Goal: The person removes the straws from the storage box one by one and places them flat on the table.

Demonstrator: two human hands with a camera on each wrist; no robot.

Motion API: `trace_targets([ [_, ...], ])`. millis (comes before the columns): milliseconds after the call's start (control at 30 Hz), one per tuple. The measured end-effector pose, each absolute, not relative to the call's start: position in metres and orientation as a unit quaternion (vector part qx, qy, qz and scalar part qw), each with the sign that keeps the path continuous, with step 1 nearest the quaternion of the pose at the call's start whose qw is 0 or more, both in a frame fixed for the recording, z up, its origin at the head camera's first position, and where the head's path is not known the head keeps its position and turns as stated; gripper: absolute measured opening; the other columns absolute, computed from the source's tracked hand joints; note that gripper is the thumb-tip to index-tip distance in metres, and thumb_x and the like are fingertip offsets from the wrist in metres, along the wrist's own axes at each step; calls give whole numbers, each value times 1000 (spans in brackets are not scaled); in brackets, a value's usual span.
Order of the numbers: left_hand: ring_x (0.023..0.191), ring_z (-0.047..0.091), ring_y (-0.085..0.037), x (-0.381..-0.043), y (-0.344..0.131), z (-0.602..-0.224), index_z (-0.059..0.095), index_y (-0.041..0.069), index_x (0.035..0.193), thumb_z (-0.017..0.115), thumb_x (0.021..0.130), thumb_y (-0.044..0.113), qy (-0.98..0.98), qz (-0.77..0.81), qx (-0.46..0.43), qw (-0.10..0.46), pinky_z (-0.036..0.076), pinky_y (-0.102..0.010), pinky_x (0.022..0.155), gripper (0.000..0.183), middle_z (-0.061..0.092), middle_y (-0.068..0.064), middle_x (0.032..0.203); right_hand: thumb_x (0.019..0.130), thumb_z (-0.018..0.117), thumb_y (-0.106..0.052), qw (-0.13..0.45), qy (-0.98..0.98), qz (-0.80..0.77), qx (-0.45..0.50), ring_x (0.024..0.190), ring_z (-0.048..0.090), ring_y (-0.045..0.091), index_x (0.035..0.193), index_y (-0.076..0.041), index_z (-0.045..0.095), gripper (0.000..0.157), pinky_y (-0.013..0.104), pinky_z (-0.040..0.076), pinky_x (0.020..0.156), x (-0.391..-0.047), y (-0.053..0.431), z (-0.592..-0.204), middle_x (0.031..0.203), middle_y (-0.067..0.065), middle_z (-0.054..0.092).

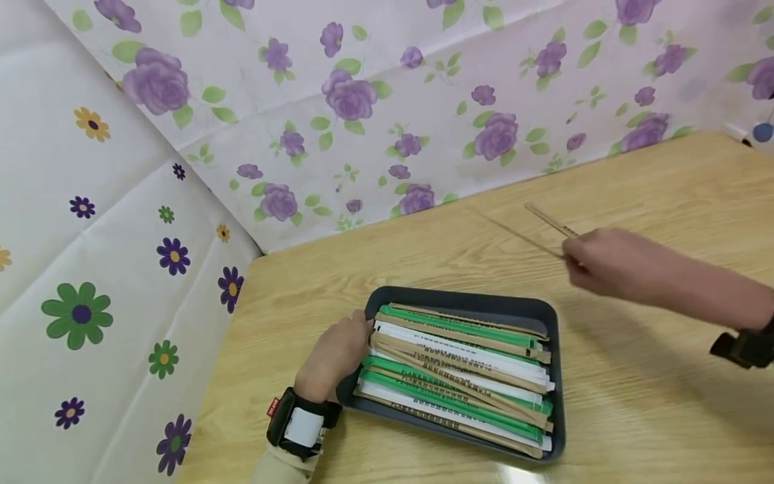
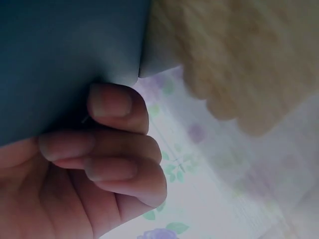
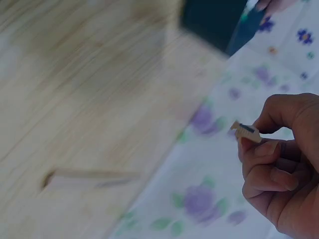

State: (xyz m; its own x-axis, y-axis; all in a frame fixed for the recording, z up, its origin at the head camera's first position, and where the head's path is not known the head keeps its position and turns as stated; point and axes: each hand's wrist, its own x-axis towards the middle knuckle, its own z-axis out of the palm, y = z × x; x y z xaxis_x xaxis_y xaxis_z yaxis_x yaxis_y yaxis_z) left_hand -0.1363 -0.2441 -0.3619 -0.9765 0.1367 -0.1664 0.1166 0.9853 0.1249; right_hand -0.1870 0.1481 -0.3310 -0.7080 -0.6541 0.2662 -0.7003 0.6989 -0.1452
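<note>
A dark grey tray (image 1: 465,300) holds several long, thin paper-wrapped straws (image 1: 459,383) in brown, green and white, with printing along them. My left hand (image 1: 336,356) grips the tray at its left end; in the left wrist view the fingers (image 2: 112,102) curl against its dark outer wall. To the right, above the table, my right hand (image 1: 611,262) pinches a thin brown straw (image 1: 514,232). Only its short end shows between thumb and fingers in the right wrist view. Another brown straw (image 1: 547,218) appears to lie on the table just beyond, partly hidden by that hand.
The wooden table (image 1: 314,282) runs back to a wall covering with purple flowers (image 1: 351,97). At the left stands a white covering with coloured daisies (image 1: 75,316). A small blue round object (image 1: 763,132) shows at the far right edge.
</note>
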Motion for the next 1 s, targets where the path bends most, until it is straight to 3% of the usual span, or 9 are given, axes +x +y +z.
trace_targets([
  [233, 63, 55, -20, -136, -250, -363, 52, -1, 101, 39, 106, 21, 992, 64, 43, 99, 43, -35, 55, 26, 53, -10, 72, 87, 59, 2, 37, -947, 79, 309, 50, 27, 8, 65, -14, 42, 31, 25, 26, 51, -220, 188, -356, 55, -3, 32],
  [500, 60, 53, -17, -136, -246, -362, 54, -1, 101, 41, 106, 21, 992, 66, 57, 89, 41, -33, 52, 26, 52, -9, 70, 87, 63, -2, 17, -954, 76, 290, 47, 25, 7, 61, -15, 39, 38, 24, 25, 48, -224, 197, -375, 55, -5, 26],
  [800, 58, 51, -18, -138, -244, -361, 55, -1, 101, 40, 106, 22, 992, 61, 55, 91, 39, -32, 51, 28, 51, -8, 69, 88, 66, -7, 1, -958, 30, 284, 49, 35, 12, 63, -13, 45, 32, 30, 31, 49, -220, 189, -358, 56, -1, 39],
  [1000, 60, 52, -18, -139, -247, -362, 55, -1, 101, 40, 106, 23, 993, 56, 48, 97, 41, -33, 52, 28, 52, -9, 72, 86, 64, -1, 65, -931, 84, 349, 48, 38, 6, 71, -12, 59, 19, 25, 35, 48, -204, 146, -330, 56, -7, 46],
])
